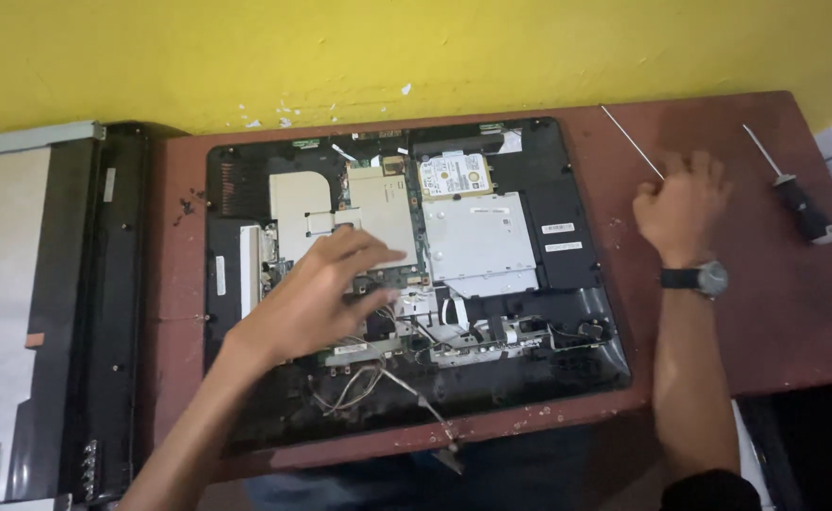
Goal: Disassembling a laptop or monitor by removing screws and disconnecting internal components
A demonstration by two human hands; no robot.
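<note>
Two hands over an opened computer, left hand fingers loose on circuit board, right hand clenched around long screwdriver on bare table beside the case edge.

The left hand covers part of the opened computer's circuit board, hiding what its fingers touch. The right hand closes over the end of a thin rod, perhaps a screwdriver shaft. The detached panel runs off the left edge.
</note>
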